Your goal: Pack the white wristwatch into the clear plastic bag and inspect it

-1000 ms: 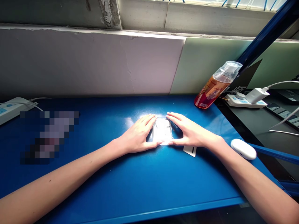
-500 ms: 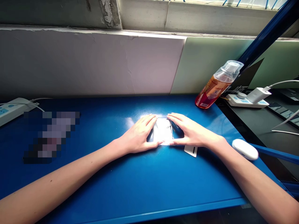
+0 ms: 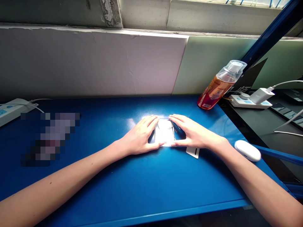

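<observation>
A small flat, clear, shiny rectangle (image 3: 164, 130), which looks like a plastic sleeve, lies on the blue tabletop (image 3: 151, 183), washed out by bright glare. My left hand (image 3: 143, 135) spans its left side, fingers at the far left corner and thumb at the near edge. On the opposite side, my right hand (image 3: 191, 132) has its fingertips at the far right corner and its thumb at the near edge. Both hands grip the piece by its corners. Partly under my right hand lies a white card with a slot (image 3: 193, 152); its far end is hidden.
An orange-red bottle with a clear cap (image 3: 217, 86) leans at the back right. A white rounded case (image 3: 247, 150) lies by the right edge. Power strips stand at the left (image 3: 14, 110) and right (image 3: 248, 101). A blurred-out object (image 3: 53, 135) lies left.
</observation>
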`<state>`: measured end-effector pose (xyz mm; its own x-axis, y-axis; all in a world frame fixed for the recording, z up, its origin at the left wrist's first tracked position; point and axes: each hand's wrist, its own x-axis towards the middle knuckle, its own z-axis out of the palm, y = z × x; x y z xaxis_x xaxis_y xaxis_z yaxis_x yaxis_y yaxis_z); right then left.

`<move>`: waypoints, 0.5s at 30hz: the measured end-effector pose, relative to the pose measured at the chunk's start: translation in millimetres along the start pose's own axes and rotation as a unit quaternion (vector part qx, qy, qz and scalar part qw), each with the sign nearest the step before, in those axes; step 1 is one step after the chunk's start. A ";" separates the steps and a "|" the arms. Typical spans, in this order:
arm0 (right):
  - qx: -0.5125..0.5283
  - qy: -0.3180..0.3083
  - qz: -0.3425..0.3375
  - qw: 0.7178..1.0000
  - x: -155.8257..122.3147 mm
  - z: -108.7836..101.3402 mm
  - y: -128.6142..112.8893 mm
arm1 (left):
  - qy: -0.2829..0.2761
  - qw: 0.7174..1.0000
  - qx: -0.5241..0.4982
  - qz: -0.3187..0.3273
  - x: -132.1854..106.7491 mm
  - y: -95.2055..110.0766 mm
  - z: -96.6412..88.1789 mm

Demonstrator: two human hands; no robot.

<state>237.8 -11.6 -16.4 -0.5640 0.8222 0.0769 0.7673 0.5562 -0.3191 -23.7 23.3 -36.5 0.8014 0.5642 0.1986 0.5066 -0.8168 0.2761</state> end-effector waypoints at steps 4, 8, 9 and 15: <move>-0.003 -0.004 0.002 1.000 0.4 -0.2 0.6 | -0.001 1.000 0.001 0.000 -0.5 0.5 -1.3; -0.006 -0.009 0.003 1.000 0.7 -0.2 0.9 | -0.001 1.000 0.004 -0.001 -0.2 0.8 -1.1; -0.005 -0.009 0.003 1.000 0.8 -0.1 0.7 | -0.001 1.000 0.004 -0.001 0.0 0.8 -1.0; -0.008 -0.012 0.005 1.000 1.1 -1.3 -1.9 | -0.002 1.000 -0.001 0.001 0.4 0.8 -1.1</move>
<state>236.1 -11.5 -14.5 -0.5633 0.8246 0.0521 0.7773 0.5503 -0.3051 -23.3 23.0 -35.2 0.8035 0.5626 0.1947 0.5050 -0.8173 0.2775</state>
